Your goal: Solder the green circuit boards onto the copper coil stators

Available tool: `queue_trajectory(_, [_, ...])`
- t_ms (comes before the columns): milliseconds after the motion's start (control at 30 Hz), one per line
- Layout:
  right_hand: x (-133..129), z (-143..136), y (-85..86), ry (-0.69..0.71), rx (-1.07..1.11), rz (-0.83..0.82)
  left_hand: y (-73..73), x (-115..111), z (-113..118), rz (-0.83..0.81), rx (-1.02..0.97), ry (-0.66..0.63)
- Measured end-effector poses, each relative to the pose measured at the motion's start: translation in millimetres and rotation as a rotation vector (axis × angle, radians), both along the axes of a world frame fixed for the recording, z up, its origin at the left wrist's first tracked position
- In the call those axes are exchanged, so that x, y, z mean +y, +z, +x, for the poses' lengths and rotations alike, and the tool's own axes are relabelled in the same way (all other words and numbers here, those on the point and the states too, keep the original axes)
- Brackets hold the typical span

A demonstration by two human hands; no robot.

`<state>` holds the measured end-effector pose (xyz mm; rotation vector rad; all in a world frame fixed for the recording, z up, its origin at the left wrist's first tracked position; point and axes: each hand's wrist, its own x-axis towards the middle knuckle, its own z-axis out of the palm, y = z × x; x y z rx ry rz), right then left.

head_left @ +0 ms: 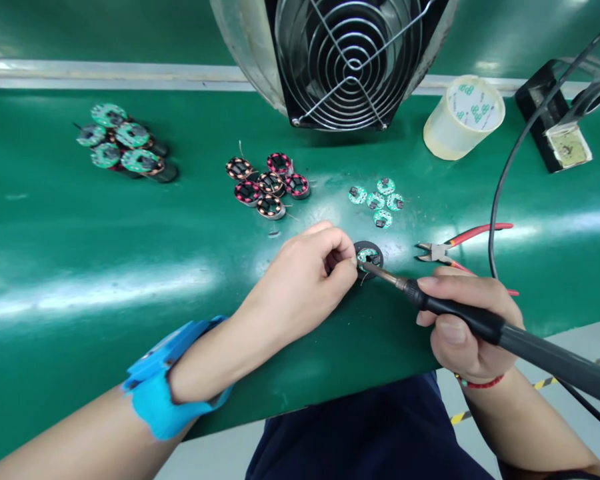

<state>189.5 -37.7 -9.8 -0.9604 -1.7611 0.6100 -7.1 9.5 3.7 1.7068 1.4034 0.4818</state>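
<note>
My right hand (473, 323) is wrapped round a black soldering iron (455, 315), whose metal tip meets a small round part (369, 257) with a green board inside a black ring. At the left edge of that part, the thumb and forefinger of my left hand (313, 273) are pinched together; what they hold is too small to make out. A thin wire end sticks out below the ring. Red-handled cutters (437, 252) lie with their jaws apart to the right of the part, just above my right hand.
Several wound coils (270, 183) and several loose green boards (376, 201) lie behind my hands. Board-topped cylinders (140, 160) stand far left. A fan (353, 65), tape roll (463, 119) and iron stand (545, 120) line the back. A cable (503, 170) hangs at right.
</note>
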Motion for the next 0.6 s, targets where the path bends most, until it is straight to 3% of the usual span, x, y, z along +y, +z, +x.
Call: queue_trajectory(600, [3.1,-1.5,0.8,0.028,0.038,0.020,-0.3,-0.7,0.4,0.010,0.009,-0.001])
